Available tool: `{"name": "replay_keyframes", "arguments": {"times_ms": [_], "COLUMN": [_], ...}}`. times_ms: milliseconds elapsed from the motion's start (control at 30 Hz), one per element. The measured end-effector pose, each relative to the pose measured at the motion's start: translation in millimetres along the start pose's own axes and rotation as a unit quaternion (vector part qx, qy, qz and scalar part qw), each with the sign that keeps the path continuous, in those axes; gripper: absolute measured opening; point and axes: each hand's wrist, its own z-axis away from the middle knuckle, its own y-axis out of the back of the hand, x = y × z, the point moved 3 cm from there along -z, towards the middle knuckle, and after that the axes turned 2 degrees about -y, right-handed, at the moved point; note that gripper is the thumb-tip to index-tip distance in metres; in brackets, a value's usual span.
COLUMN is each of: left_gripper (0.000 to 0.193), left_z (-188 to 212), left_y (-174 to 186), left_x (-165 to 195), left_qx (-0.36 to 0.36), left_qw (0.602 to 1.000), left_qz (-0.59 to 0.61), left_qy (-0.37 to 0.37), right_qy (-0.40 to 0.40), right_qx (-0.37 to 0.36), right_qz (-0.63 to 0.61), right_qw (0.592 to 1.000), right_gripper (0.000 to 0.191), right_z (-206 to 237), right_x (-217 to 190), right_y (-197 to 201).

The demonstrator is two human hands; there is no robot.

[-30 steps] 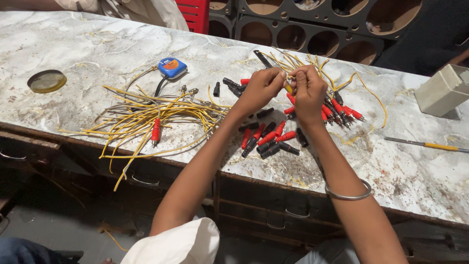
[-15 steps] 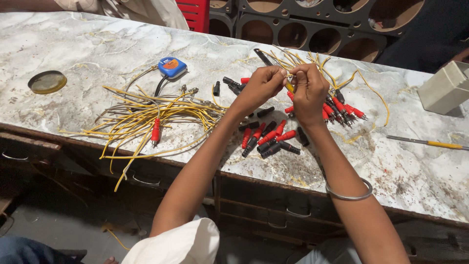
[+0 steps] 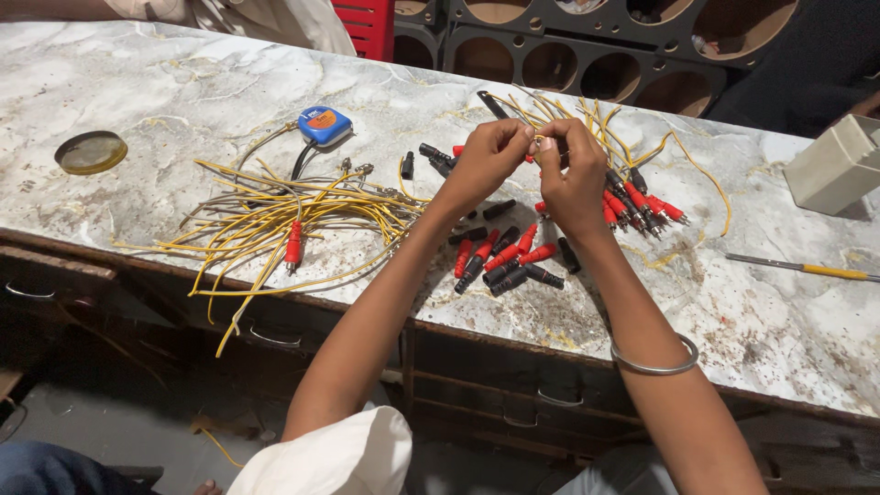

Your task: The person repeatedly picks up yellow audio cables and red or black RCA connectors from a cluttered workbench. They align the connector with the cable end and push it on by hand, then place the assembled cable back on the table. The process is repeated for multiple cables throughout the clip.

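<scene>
L hand (image 3: 486,160) and R hand (image 3: 573,179) meet above table (image 3: 779,312), both pinched on a yellow wire (image 3: 534,139) end; wire bundle (image 3: 596,124) fans toward 12–1 o'clock. Loose red/black plugs (image 3: 504,257) at 6 o'clock of hands.
Risk, judged: tangled leads could drag plugs off the edge.
Hidden: fingertips cover the joint; can't tell if a plug is held.

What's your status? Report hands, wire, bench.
Left hand and right hand pinched together on a yellow wire end. Loose red and black plug sleeves below. Yellow wire pile left, apart.
</scene>
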Motion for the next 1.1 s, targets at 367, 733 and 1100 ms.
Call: {"name": "replay_keyframes", "arguments": {"times_ms": [367,733,1100], "left_gripper": [0.035,0.034,0.016], "left_z": [-0.1,1.5,-2.5], "left_y": [-1.2,-2.0,18.3], "left_x": [-0.7,3.7,-4.2], "left_qx": [-0.005,-0.011,0.175], "left_qw": [1.0,1.0,0.972], "left_qz": [0.015,-0.002,-0.139], "left_qy": [0.005,0.003,-0.075], "right_qy": [0.025,0.0,-0.055], "right_qx": [0.008,0.012,0.05], "right_qz": [0.04,0.033,0.084], "right_qw": [0.999,0.999,0.994], "right_gripper": [0.009,0.008,0.007], "right_z": [3.1,3.8,3.6], "right_x": [6.0,8.3,18.9], "right_y": [-1.9,-1.5,-5.1]}}
